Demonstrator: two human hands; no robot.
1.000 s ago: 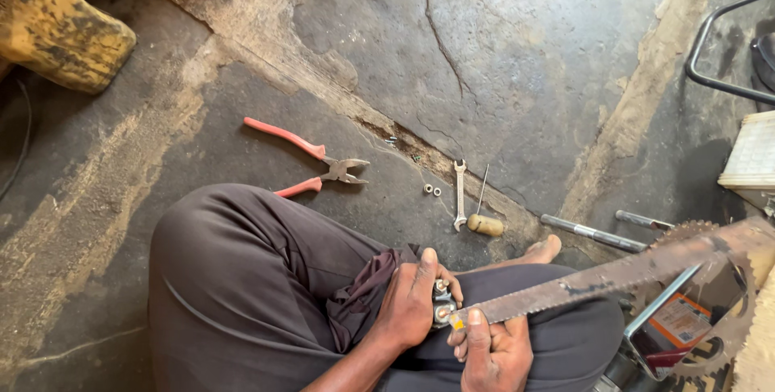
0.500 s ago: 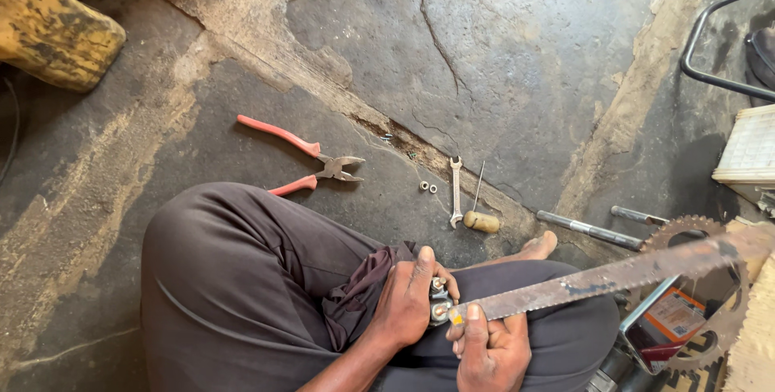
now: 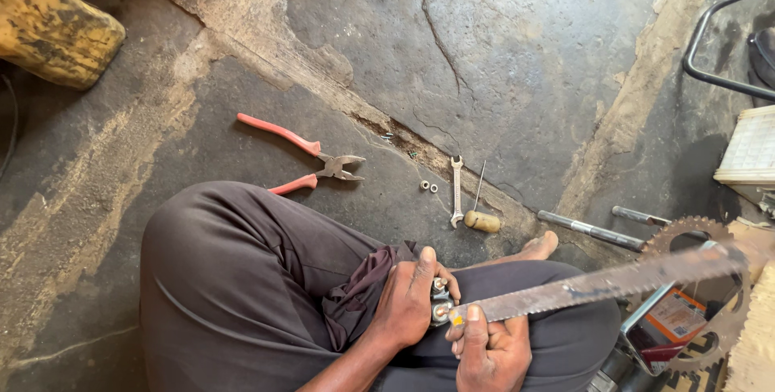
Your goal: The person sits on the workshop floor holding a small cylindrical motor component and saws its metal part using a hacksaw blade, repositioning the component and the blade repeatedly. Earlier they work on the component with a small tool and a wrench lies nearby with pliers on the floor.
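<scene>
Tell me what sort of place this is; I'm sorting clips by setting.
Probably an informal repair workshop, worked at floor level. Hand tools lie on the cracked concrete floor: red-handled pliers, a small spanner. A toothed sprocket sits at the right, and the person's right hand holds a hacksaw blade.

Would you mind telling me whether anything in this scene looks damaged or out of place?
Yes. The saw blade held in the right hand looks rusty and worn. The concrete floor is cracked, with a broken seam running behind the pliers and the wrench. Two small nuts lie loose on the floor.
</scene>
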